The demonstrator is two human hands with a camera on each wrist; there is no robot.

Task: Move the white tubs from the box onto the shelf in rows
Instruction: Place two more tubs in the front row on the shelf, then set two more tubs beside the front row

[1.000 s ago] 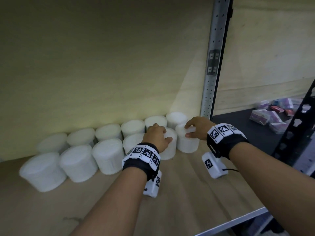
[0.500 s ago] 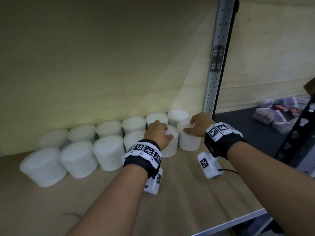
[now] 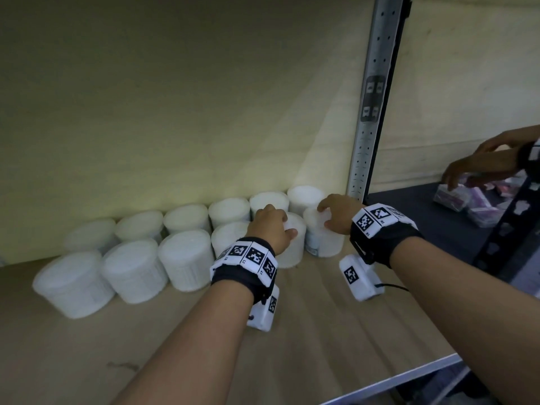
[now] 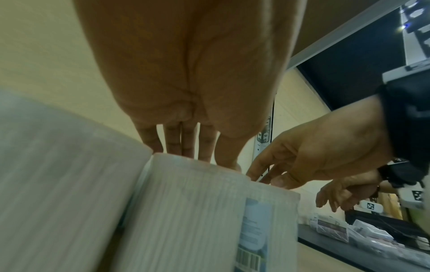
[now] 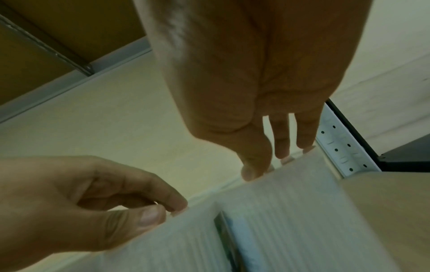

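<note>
Two rows of white ribbed tubs stand against the back wall of the wooden shelf (image 3: 321, 331). My left hand (image 3: 271, 226) grips from above the top of a front-row tub (image 3: 292, 249), thumb on its right side. My right hand (image 3: 336, 217) holds the top of the rightmost front tub (image 3: 324, 244), which carries a blue label. In the left wrist view my fingers (image 4: 186, 147) reach down onto the tub's top edge (image 4: 186, 211). The right wrist view shows my thumb and fingers (image 5: 256, 165) on the labelled tub (image 5: 302, 211). The box is out of view.
A perforated metal upright (image 3: 371, 112) stands just right of the tubs. Beyond it a dark shelf holds purple packets (image 3: 455, 197), with another person's hands (image 3: 482, 165) over them. The shelf's front edge (image 3: 409, 378) runs at the lower right.
Both my hands stay on the same two front-row tubs. Another person's hands have come into view over the packets at the right.
</note>
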